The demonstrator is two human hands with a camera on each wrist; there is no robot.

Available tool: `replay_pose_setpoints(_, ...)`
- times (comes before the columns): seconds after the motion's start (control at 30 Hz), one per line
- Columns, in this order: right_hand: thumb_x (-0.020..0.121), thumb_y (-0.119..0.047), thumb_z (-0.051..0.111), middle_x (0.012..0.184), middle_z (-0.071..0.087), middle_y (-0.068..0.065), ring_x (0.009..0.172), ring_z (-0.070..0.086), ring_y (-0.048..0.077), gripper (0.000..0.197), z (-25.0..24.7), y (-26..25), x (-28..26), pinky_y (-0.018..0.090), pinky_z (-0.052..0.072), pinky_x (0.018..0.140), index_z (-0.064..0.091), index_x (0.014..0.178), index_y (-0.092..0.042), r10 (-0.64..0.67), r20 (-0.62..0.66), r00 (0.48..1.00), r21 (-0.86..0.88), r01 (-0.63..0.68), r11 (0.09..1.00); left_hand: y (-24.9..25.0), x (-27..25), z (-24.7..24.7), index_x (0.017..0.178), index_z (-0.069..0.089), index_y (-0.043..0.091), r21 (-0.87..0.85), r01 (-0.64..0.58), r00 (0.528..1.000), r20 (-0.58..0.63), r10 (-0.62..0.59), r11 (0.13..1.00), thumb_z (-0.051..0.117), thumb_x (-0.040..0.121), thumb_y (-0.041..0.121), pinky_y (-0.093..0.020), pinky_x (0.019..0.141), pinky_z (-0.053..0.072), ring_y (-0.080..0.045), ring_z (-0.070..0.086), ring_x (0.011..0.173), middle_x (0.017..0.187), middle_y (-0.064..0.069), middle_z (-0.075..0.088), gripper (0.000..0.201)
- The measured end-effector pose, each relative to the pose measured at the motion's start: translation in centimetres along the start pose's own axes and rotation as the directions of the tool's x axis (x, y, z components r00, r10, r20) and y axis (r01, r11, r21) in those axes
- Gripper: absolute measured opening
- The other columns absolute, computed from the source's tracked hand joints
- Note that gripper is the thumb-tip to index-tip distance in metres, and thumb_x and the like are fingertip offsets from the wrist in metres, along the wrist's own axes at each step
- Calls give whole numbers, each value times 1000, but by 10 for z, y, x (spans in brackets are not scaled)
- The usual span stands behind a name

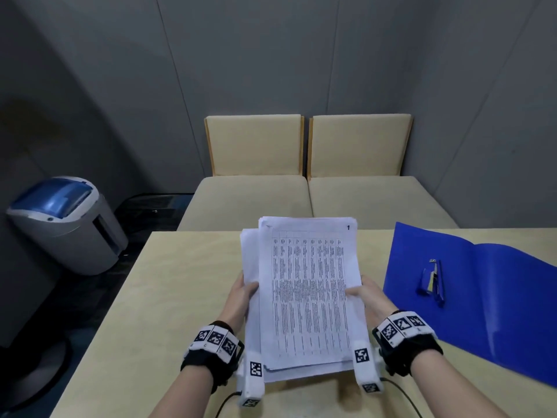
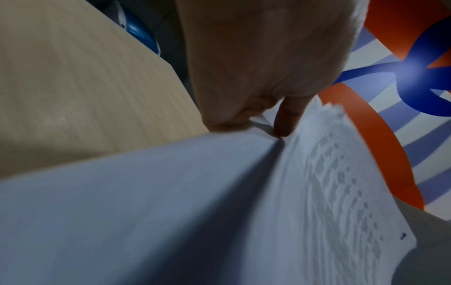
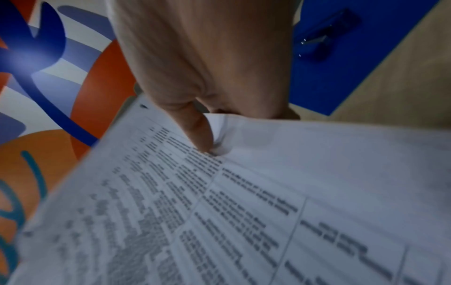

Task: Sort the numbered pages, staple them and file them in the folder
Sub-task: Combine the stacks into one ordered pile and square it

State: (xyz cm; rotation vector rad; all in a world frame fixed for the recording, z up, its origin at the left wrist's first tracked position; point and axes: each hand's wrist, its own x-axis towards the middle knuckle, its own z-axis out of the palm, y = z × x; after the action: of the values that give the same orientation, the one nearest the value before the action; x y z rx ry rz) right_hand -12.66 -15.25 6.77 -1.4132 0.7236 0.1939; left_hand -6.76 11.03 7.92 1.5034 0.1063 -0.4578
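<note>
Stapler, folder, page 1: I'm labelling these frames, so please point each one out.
stapler (image 1: 431, 280), head view, middle of its blue body.
folder (image 1: 512, 312), head view, bare inside of the open cover.
page 1 (image 1: 307, 291), head view, middle of the printed table.

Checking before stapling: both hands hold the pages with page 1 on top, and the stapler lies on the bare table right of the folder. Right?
Not quite. The head view shows the stapler lying on the open blue folder, not on the bare table. Both hands, left hand and right hand, hold the pages, page 1 on top.
</note>
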Motion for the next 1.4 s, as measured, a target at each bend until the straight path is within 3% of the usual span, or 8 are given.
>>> replay_pose_setpoints(0.1, 88, 9, 51, 118, 56, 16, 103, 59, 33, 43, 9, 2, -12, 41, 51, 79, 39, 126, -9, -35, -29, 999, 22, 36, 999, 5, -2, 10, 118, 57, 12, -6, -27, 999, -19, 26, 1000, 41, 95, 9, -33, 65, 57, -22, 69, 75, 96, -11, 71, 28)
replay_pose_setpoints(0.23, 89, 11, 48, 107, 66, 12, 96, 65, 31, 37, 14, -2, -27, 43, 54, 82, 53, 121, -7, -154, -76, 985, 132, 163, 978, 13, -8, 25, 120, 56, 24, 84, -149, 988, 45, 145, 985, 36, 95, 58, -35, 88, 52, -16, 65, 105, 117, -2, 66, 46)
replay_pose_setpoints(0.47, 86, 12, 49, 103, 68, 3, 89, 68, 12, 40, 25, -41, -48, 19, 53, 63, 54, 118, -11, -402, -139, 905, 224, 425, 877, 25, -16, 53, 98, 39, 24, 291, -482, 842, -107, 529, 826, 44, 97, 22, -45, 81, 50, -19, 58, 89, 95, 3, 58, 6)
replay_pose_setpoints(0.73, 87, -6, 59, 118, 57, 2, 108, 56, 17, 44, 29, -56, -46, 24, 49, 82, 42, 121, -27, -544, -209, 813, 71, 567, 820, 32, -7, 56, 115, 36, 29, 264, -437, 847, -202, 492, 860, 57, 89, 14, -36, 90, 46, -22, 58, 102, 108, 1, 62, 36)
replay_pose_setpoints(0.83, 95, -10, 49, 138, 37, -7, 125, 36, 4, 56, 29, -61, -43, 28, 33, 104, 26, 140, -35, -719, -287, 633, -242, 679, 693, 38, -2, 55, 120, 37, 34, 219, -457, 849, -182, 496, 862, 65, 82, 43, -34, 93, 47, -18, 58, 108, 114, 3, 60, 49)
replay_pose_setpoints(0.93, 94, 1, 42, 123, 37, -3, 89, 54, 11, 72, 30, -64, -43, 28, 53, 76, 18, 145, -45, -868, -162, 470, -542, 693, 476, 46, -1, 61, 116, 37, 33, 197, -434, 855, -218, 471, 879, 56, 69, 74, -34, 89, 47, -16, 59, 103, 110, 4, 60, 65)
replay_pose_setpoints(1.23, 81, 19, 44, 118, 42, 7, 95, 45, 6, 73, 24, -62, -33, 22, 51, 82, 50, 135, -29, -907, -65, 417, -686, 641, 344, 67, 12, 76, 86, 44, 9, 131, -355, 816, -440, 376, 925, 38, 98, 38, -37, 70, 35, -24, 45, 76, 72, 2, 48, 33)
replay_pose_setpoints(1.4, 84, 19, 38, 93, 42, -1, 75, 41, -3, 66, 24, -66, -34, 4, 38, 67, 58, 127, -26, -886, -138, 442, -595, 679, 431, 51, 12, 61, 113, 41, 25, 129, -423, 871, -216, 442, 897, 50, 82, 67, -38, 83, 43, -22, 51, 91, 99, -3, 55, 53)
